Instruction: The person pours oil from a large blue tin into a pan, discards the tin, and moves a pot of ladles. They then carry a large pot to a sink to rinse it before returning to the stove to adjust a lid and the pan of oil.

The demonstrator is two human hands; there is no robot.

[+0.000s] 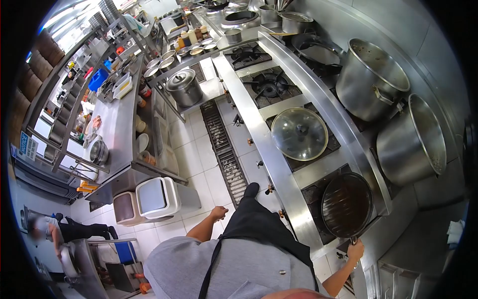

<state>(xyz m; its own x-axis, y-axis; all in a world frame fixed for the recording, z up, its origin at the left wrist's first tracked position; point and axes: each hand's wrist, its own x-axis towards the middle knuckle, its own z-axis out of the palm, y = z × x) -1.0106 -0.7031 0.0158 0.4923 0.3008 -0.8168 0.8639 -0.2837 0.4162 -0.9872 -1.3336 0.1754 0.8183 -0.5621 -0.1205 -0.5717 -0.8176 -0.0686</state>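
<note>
My right hand [355, 249] is closed around the handle [353, 240] of the dark pan [347, 204]. The fingers are wrapped on it at the near right, just under the pan's rim. The pan sits flat on the nearest burner of the long steel stove [279, 164], not lifted as far as I can see. Inside it looks dark and brownish w/ no food or liquid I can make out, and I see no flame below it. So I judge the work w/ this pan is at an early point: the pan is placed and gripped, but nothing is in it yet, and the cooking or the moving of it is left. My left hand [217, 213] hangs free at my side over the white floor tiles. It is loosely clenched, holds nothing, and is well apart from the stove. On the next burner, farther away, lies a glass lid [299, 133] on top of sth I cannot tell. Beyond it there are 2 bare burners [269, 88]. To the right of the stove two big steel pots [371, 79] stand on the back ledge, near each other. On the left, across the aisle, is a prep table [117, 129] w/ two bins [152, 197] at its near end. Another person [50, 229] works at the near left, far from me.
</note>
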